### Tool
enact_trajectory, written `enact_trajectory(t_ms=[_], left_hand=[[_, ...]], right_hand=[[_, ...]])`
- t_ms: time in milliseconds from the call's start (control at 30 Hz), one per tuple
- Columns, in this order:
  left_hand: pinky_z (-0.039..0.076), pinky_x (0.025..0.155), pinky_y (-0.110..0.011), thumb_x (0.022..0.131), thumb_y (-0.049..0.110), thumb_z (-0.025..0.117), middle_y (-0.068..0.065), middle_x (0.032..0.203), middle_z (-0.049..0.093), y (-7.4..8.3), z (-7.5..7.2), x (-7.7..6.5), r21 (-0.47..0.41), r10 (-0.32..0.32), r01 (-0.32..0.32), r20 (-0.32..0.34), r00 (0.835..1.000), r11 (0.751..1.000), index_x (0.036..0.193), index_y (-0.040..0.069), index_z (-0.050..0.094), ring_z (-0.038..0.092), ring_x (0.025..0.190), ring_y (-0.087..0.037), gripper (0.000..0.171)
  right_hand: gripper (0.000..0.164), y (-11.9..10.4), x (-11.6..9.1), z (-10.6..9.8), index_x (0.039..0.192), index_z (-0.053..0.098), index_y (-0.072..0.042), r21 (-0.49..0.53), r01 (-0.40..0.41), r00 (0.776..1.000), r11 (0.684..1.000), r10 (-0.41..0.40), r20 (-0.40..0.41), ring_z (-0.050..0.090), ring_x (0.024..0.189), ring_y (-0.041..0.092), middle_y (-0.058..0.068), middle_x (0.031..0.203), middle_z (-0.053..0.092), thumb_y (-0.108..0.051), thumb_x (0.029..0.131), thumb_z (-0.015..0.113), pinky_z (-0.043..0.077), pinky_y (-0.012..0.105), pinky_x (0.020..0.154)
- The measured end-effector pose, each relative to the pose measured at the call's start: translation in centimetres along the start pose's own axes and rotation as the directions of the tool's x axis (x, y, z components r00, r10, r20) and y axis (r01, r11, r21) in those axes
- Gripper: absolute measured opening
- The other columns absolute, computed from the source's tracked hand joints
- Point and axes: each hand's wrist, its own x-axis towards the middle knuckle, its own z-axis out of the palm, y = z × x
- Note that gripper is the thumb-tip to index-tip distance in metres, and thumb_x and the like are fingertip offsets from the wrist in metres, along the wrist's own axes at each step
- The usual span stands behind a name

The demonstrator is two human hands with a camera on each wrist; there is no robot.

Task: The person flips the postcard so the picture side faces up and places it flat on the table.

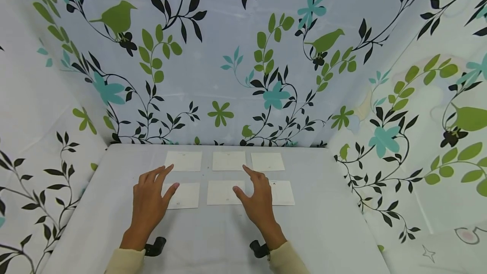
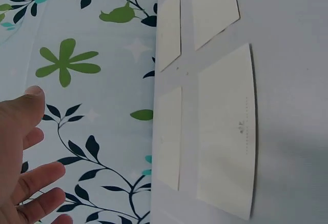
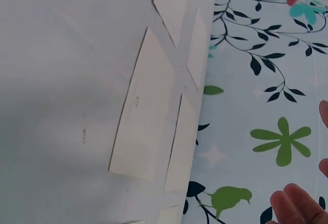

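Grey table (image 1: 323, 223) with six white cards (image 1: 226, 192), floral curtain (image 1: 228, 54) behind; both hands' fingers (image 1: 167, 170) spread, empty.

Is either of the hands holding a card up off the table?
No: the left hand and right hand are spread flat, and all six cards lie on the table.

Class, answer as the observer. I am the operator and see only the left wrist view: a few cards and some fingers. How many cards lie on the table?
Observer: Six cards, in two rows of three, by the head view.
Operator: Where is the right hand?
Observer: The right hand is over the front row, between the front middle card and the front right card, fingers spread.
Operator: Does the left hand hold a card?
Observer: No, the left hand is open over the front left card.
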Motion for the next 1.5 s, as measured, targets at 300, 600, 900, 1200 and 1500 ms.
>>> enact_trajectory(t_ms=[300,600,900,1200,1500], left_hand=[[0.042,0.092,-0.068,0.086,0.013,0.088,-0.026,0.137,0.066,-2.4,1.0,-0.9,-0.02,-0.04,0.041,0.011,0.999,0.999,0.144,0.009,0.064,0.054,0.12,-0.05,0.062],[0.042,0.092,-0.068,0.084,0.01,0.088,-0.029,0.136,0.065,-3.8,1.6,-1.7,-0.007,-0.109,0.109,0.051,0.993,0.994,0.143,0.007,0.064,0.053,0.117,-0.05,0.064],[0.043,0.089,-0.066,0.084,0.011,0.089,-0.029,0.135,0.066,-5.1,2.1,-2.5,-0.021,-0.151,0.153,0.072,0.986,0.988,0.141,0.009,0.066,0.053,0.116,-0.048,0.062],[0.045,0.093,-0.066,0.087,0.011,0.086,-0.03,0.141,0.062,-6.2,2.2,-2.8,-0.021,-0.228,0.232,0.13,0.965,0.972,0.144,0.01,0.064,0.05,0.12,-0.047,0.061],[0.047,0.089,-0.055,0.089,0.01,0.084,-0.029,0.142,0.063,-7.2,2.4,-2.9,-0.025,-0.292,0.3,0.17,0.941,0.954,0.143,0.012,0.065,0.051,0.116,-0.042,0.057]], right_hand=[[0.07,-0.1,-0.5,2.7,0.154,0.054,-0.033,0.102,-0.034,0.997,0.994,0.027,0.069,0.06,0.121,0.024,0.005,0.143,0.06,-0.032,0.091,0.085,0.051,0.044,0.095],[0.07,-0.7,-1.1,5.0,0.153,0.054,-0.037,0.147,-0.081,0.989,0.986,0.062,0.131,0.061,0.119,0.017,-0.002,0.139,0.061,-0.031,0.091,0.086,0.053,0.044,0.094],[0.069,-0.8,-1.6,6.5,0.151,0.056,-0.038,0.189,-0.077,0.988,0.979,0.049,0.148,0.063,0.115,0.016,-0.003,0.136,0.063,-0.029,0.09,0.087,0.054,0.052,0.097],[0.065,-1.0,-1.5,8.0,0.148,0.06,-0.034,0.216,-0.099,0.982,0.971,0.06,0.178,0.068,0.109,0.02,-0.003,0.132,0.064,-0.025,0.09,0.087,0.055,0.048,0.097],[0.059,-0.6,-1.3,10.2,0.14,0.067,-0.035,0.248,-0.171,0.971,0.954,0.121,0.204,0.067,0.092,0.008,0.002,0.134,0.069,-0.018,0.087,0.089,0.055,0.021,0.072]])
